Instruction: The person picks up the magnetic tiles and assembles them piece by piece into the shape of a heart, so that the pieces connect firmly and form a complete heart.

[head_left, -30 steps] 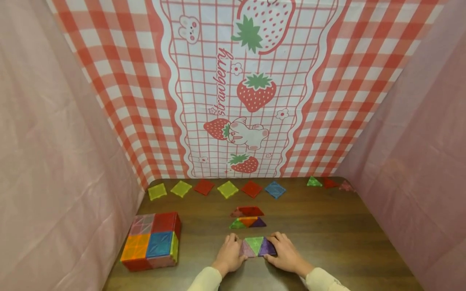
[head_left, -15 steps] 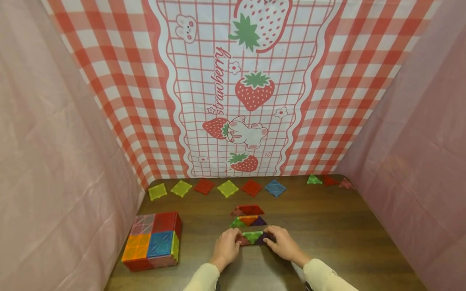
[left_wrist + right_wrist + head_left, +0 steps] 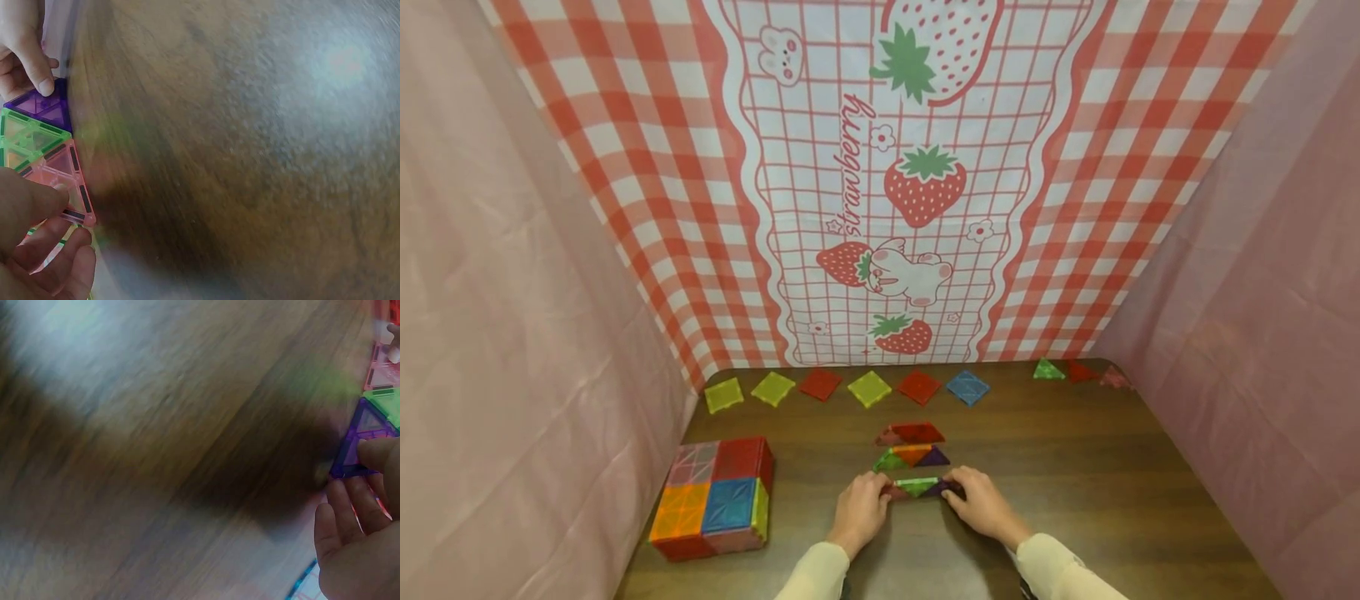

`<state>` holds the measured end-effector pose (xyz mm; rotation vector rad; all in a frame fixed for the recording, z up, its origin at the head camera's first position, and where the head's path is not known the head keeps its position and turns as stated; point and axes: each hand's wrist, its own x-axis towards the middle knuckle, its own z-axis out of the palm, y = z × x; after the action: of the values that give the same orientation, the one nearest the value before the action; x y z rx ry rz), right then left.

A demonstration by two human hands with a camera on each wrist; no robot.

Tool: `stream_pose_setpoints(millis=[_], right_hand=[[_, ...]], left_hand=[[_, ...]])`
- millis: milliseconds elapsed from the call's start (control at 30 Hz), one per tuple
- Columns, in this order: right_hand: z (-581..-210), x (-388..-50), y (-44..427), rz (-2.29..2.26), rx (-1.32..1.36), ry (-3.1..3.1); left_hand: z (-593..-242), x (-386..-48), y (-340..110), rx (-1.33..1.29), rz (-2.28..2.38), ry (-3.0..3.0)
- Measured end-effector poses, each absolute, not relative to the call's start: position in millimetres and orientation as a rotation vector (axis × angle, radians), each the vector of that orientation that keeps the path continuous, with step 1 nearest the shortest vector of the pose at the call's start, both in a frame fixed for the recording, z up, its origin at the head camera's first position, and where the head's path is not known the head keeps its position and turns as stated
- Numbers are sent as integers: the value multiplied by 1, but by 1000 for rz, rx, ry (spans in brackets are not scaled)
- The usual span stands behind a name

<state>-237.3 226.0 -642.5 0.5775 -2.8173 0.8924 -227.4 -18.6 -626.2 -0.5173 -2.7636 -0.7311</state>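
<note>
Triangles [image 3: 917,487], three in all and see-through, were joined edge to edge in a short strip: a pink one [image 3: 67,169] with dark bars inside its rim, a green one [image 3: 34,134] in the middle and a purple one [image 3: 53,112]. The strip was tipped up at the near middle of the surface [image 3: 1097,492]; whether its lower edge touched down could not be told. The left hand [image 3: 859,508] pinched the pink end and the right hand [image 3: 981,500] the purple end, both covering part of the tiles.

Just beyond were two similar strips, one green, orange and purple [image 3: 913,456], the other pink and red [image 3: 912,432], its seams hard to make out. Six squares lined the far edge: three yellow [image 3: 870,389], two red [image 3: 919,387], one blue [image 3: 967,387]. Three small triangles, green [image 3: 1048,370], red [image 3: 1081,371] and pink [image 3: 1115,377], lay at the far right. To the left sat one block [image 3: 711,500] with four squares on top. In the right wrist view, a blue-edged piece [image 3: 303,581] was cut off and unclear.
</note>
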Motion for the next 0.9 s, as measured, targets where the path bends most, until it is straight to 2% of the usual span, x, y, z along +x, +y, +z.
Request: stream_pose_setpoints(millis=[333,533,733,900], right_hand=[[-648,-241,235,851,649,-2812],[-651,-249,257,952,482,-2732],[-640,-283,307,920,219,-2780],[-618,-320,347,881,121,-2857]], left_hand=[[-627,-231,-19,-506,-693,-2815],[-627,-234,-18,-519,-687,-2818],[-627,-234,-19,-542,-674,-2819],[-630,-233,-20,-533,-654,-2817]])
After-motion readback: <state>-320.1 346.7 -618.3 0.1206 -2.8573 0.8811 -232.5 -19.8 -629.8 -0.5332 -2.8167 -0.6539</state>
